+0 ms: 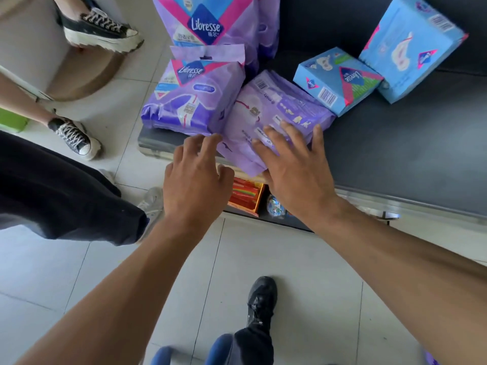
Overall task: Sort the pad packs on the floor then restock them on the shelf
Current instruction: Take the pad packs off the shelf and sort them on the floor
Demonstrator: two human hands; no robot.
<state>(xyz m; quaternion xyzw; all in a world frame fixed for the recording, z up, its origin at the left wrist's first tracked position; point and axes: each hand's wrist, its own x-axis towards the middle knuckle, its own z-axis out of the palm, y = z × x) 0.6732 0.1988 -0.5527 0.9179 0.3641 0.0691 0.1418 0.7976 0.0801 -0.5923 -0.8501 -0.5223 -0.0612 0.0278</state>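
Note:
A purple pad pack [274,111] lies back side up at the front of a dark shelf top [395,159], overhanging its edge. My right hand [292,164] rests flat on the pack with fingers spread. My left hand [195,177] hovers at the pack's left corner, fingers loosely bent, fingertips at or near the wrapper. To the left lies another purple Libresse pack [195,98], and a larger purple pack [210,19] stands behind it. Two blue pad boxes, a small one [337,80] and a large one [411,48], lie farther right on the shelf.
Under the shelf top, an orange box of colourful goods [245,196] shows on a lower level. Another person's sneakered feet [100,27] [73,138] stand on the tiled floor at left. My own black shoe [263,299] is below.

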